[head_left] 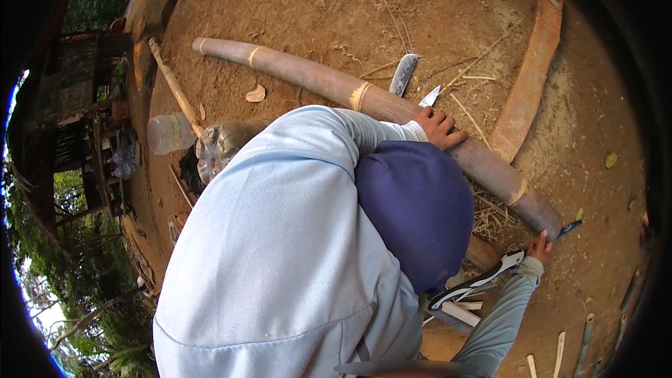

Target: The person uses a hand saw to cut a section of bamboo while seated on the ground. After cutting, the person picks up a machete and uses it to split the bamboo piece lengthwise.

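Note:
Neither my left hand nor my right hand is in view. Before me another person bends low, wearing a pale blue-grey long-sleeved shirt [273, 238] and a dark blue cap [416, 203]. One hand of that person [439, 128] lies over a thick brown bamboo pole [308, 73] on the ground. The person's other hand [539, 246] touches the pole's near right end, beside a small dark blue object [570, 228]. Next to that forearm is a black-and-white handle-like piece [483, 280], partly hidden by the cap. The person's body covers whatever lies beneath.
Beyond the pole lie a broad metal blade [404, 74] and a pointed pale blade [429, 97]. A flat brown plank [532, 73] lies at the right. Leftward are a clear plastic jug [170, 133], a filled plastic bottle [215, 150] and a wooden stick [175, 87]. Cut strips [559, 353] lie lower right.

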Tool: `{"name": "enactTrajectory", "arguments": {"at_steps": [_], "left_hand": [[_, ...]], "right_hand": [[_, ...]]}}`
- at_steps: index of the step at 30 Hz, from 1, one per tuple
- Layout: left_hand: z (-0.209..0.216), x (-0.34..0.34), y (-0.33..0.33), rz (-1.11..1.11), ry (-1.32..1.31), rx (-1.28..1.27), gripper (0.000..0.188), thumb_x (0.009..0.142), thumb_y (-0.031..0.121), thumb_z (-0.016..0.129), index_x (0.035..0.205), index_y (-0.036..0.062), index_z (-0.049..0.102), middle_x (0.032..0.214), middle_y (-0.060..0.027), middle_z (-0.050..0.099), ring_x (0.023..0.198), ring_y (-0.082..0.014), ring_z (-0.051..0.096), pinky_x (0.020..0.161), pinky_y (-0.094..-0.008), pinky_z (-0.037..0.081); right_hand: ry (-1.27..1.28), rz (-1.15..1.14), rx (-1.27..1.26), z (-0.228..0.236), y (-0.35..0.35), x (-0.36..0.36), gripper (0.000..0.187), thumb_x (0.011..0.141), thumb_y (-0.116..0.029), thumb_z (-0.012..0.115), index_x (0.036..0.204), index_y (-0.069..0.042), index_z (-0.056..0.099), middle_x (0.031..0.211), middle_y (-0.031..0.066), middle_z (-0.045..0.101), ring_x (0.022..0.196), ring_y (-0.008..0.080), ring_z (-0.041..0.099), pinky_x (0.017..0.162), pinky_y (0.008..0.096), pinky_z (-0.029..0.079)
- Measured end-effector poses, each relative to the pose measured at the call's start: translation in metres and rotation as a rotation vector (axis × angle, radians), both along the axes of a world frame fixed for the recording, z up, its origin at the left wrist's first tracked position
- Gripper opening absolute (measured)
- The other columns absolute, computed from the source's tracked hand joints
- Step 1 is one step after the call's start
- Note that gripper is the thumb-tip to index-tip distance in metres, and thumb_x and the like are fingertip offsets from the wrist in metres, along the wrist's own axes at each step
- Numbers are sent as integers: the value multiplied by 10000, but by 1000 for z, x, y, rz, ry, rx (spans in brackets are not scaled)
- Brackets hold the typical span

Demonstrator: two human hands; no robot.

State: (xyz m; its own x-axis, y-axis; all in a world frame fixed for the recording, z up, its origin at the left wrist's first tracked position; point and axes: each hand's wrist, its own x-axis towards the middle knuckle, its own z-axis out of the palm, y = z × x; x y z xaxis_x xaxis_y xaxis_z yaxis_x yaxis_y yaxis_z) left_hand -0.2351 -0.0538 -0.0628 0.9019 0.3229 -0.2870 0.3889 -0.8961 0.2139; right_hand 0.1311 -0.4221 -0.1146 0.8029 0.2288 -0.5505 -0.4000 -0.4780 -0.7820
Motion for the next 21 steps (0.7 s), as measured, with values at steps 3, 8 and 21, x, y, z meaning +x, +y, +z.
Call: {"name": "enactTrajectory", "arguments": {"at_steps": [3, 8, 21], "left_hand": [[10, 0, 3, 11, 42, -24, 627, 861, 266, 598, 1451, 270, 384, 1288, -152, 546, 1185, -318, 560, 964, -520, 416], [10, 6, 5, 32, 66, -57, 638, 837, 241, 625, 1434, 248, 399, 1271, -145, 552, 1196, -324, 551, 976, -504, 424], [29, 19, 2, 23, 173, -49, 892, 669, 216, 813, 1446, 185, 376, 1292, -127, 537, 1218, -333, 548, 1013, -491, 439]], "right_hand": [[4, 6, -1, 4, 4, -5, 523, 888, -451, 735, 1220, -87, 559, 1024, 19, 539, 959, 152, 503, 846, 341, 463], [14, 34, -19, -2, -8, -1, 563, 884, -459, 736, 1261, -81, 558, 1076, 37, 568, 970, 164, 531, 816, 317, 475], [-839, 436, -398, 87, 64, -52, 562, 765, -388, 819, 1243, -137, 662, 1351, 176, 587, 1268, 371, 519, 1073, 460, 409]]}}
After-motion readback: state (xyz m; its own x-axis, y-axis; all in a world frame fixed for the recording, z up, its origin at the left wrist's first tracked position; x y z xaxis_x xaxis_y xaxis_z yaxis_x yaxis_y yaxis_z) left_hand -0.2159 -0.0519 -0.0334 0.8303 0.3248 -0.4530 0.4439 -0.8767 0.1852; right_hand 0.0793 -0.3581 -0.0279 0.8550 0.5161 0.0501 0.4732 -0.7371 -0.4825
